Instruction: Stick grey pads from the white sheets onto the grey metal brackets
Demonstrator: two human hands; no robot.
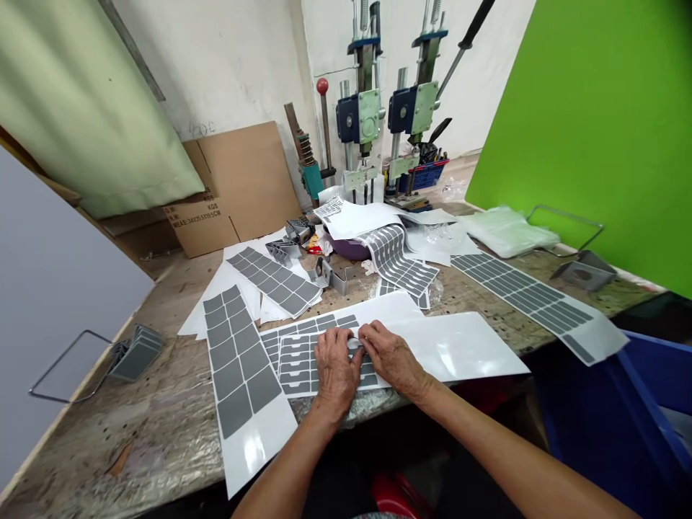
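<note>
My left hand (336,367) and my right hand (390,355) rest side by side on a white backing sheet of narrow grey stickers (296,359) near the front edge of the bench. The fingers of both hands are bent and pinched together over a small grey sticker strip (354,344) between them. A glossy white sheet (459,347) lies just right of my right hand. A long sheet of larger grey stickers (241,364) lies left of my left hand and overhangs the bench edge.
More grey sticker sheets (275,280) (533,295) (397,261) are spread over the worn bench (162,425). Two hand presses (367,122) (416,115) stand at the back. Wire-handled grey stacks (135,352) (584,272), a cardboard box (232,191), a blue bin (638,411) and a green board (600,115) surround the work spot.
</note>
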